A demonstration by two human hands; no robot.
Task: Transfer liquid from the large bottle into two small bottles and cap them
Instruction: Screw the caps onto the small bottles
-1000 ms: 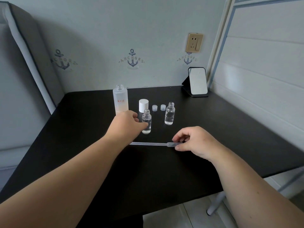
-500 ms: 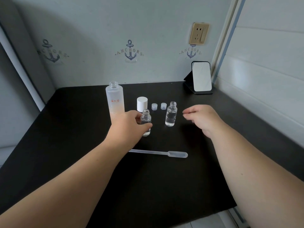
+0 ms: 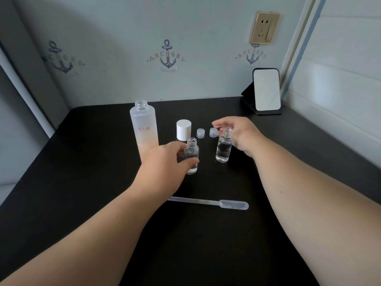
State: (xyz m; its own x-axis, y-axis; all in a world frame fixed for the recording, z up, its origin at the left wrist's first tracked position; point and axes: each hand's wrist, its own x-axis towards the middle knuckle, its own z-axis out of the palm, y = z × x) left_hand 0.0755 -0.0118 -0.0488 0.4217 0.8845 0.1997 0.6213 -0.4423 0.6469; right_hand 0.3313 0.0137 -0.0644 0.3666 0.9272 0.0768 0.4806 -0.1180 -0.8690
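On the black table (image 3: 206, 244) the large frosted bottle (image 3: 144, 129) stands uncapped, with its white cap (image 3: 183, 129) beside it. My left hand (image 3: 167, 162) grips a small clear bottle (image 3: 191, 153) that stands open on the table. A second small bottle (image 3: 223, 148) holding clear liquid stands open to its right. Two small clear caps lie behind: the left cap (image 3: 200, 133) and the right cap (image 3: 213, 132). My right hand (image 3: 237, 133) hovers over the right cap, fingers apart, holding nothing. A plastic pipette (image 3: 222, 203) lies flat near me.
A small mirror on a black stand (image 3: 266, 91) sits at the back right corner. A wall socket (image 3: 265, 27) is above it. Walls close the table at the back and right.
My right hand let go of the pipette, which now lies on the table, and moved up and back towards the small caps. My left hand kept hold of the small bottle.
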